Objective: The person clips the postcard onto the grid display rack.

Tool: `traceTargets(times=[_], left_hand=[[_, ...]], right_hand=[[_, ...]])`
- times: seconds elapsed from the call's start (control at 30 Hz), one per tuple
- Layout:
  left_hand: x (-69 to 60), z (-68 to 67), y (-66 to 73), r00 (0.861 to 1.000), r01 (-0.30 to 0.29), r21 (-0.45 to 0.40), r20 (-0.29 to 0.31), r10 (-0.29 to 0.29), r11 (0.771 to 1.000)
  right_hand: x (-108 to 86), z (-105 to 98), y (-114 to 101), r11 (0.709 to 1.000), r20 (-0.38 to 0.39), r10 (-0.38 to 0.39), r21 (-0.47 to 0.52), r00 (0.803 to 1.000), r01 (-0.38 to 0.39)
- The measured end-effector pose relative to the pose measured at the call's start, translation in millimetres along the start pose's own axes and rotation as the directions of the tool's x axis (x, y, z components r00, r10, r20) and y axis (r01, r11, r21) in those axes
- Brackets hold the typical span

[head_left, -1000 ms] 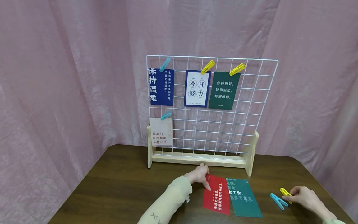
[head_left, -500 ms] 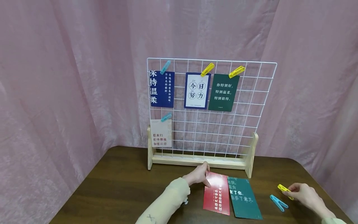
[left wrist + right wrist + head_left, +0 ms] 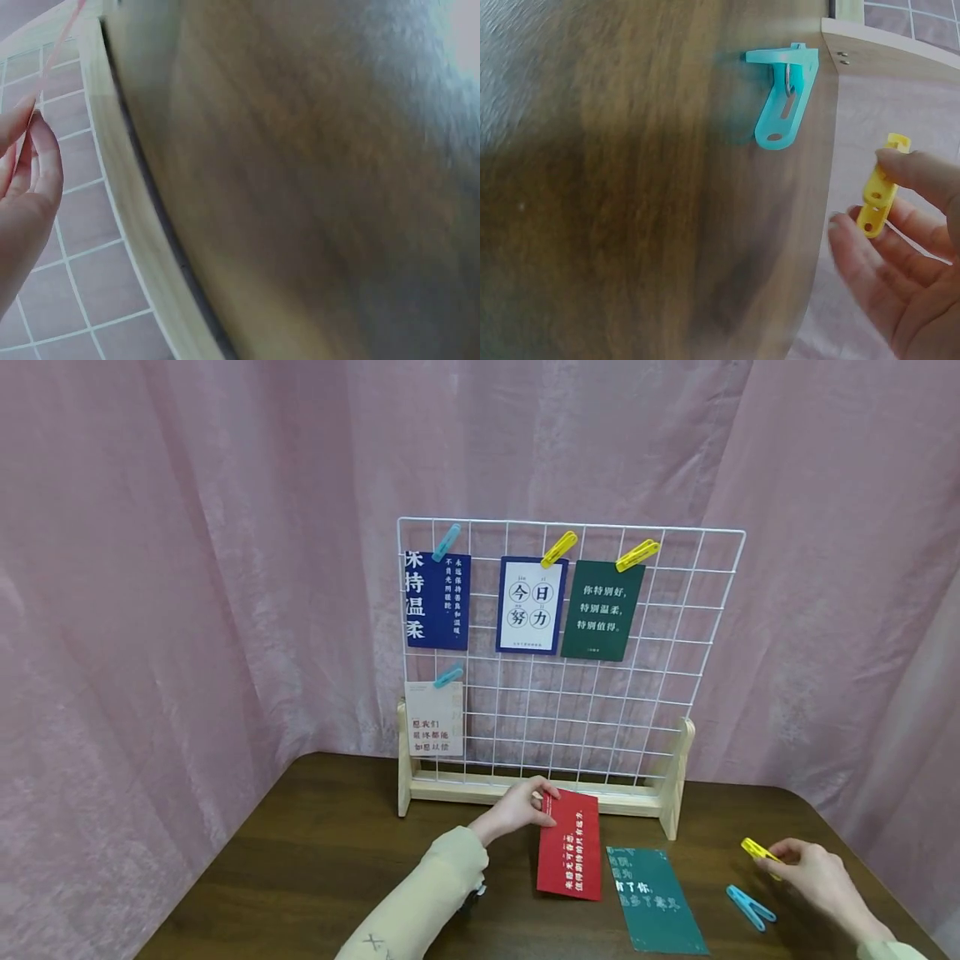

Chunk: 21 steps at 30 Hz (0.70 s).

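Note:
My left hand [image 3: 517,807] pinches the upper left edge of a red card [image 3: 570,847] printed with white writing, in front of the rack's wooden base. Seen edge-on in the left wrist view, the card is a thin pink line running up from between thumb and fingers. At the right, my right hand [image 3: 817,877] holds a yellow clothespin [image 3: 759,853] between thumb and fingers; the right wrist view shows the same yellow clothespin [image 3: 880,187] above the table. A blue clothespin [image 3: 750,907] lies beside that hand. Between the hands, a green card [image 3: 656,900] lies on the table.
A white wire grid [image 3: 585,693] stands in a wooden base [image 3: 480,790]. Clipped on it are a dark blue card [image 3: 438,602], a blue-bordered white card [image 3: 529,606], a dark green card [image 3: 602,610] and a cream card [image 3: 435,718]. A pink curtain [image 3: 225,568] hangs behind the brown table [image 3: 300,860].
My left hand has lifted the red card off the table and moved it up and left, away from the green card. The right hand has raised the yellow clothespin slightly.

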State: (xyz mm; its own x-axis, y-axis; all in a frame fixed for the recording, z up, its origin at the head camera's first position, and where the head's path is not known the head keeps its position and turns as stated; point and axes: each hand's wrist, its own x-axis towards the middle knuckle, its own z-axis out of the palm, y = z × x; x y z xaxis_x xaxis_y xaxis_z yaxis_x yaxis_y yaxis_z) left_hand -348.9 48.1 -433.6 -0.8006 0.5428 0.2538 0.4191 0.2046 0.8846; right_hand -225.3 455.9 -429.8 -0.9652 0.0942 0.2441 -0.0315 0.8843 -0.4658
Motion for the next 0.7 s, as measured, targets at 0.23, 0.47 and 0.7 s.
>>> traceTargets(times=[0.23, 0.47, 0.7], left_hand=[[-3.3, -12.8, 11.1, 0.995, -0.005, -0.151, 0.1, 0.021, 0.988], [-8.1, -26.9, 27.4, 0.993, -0.049, -0.173, 0.095, 0.066, 0.984], [-17.6, -40.8, 55.3, 0.989, -0.09, -0.13, 0.101, 0.104, 0.987]], right_hand=[[1.3, -0.2, -7.5, 0.998, -0.054, -0.007, 0.067, 0.998, 0.011], [9.7, 0.0, -13.4, 0.995, -0.171, -0.101, 0.005, 0.98, 0.103], [14.1, 0.9, -18.7, 0.988, -0.22, -0.152, 0.003, 0.964, 0.156]])
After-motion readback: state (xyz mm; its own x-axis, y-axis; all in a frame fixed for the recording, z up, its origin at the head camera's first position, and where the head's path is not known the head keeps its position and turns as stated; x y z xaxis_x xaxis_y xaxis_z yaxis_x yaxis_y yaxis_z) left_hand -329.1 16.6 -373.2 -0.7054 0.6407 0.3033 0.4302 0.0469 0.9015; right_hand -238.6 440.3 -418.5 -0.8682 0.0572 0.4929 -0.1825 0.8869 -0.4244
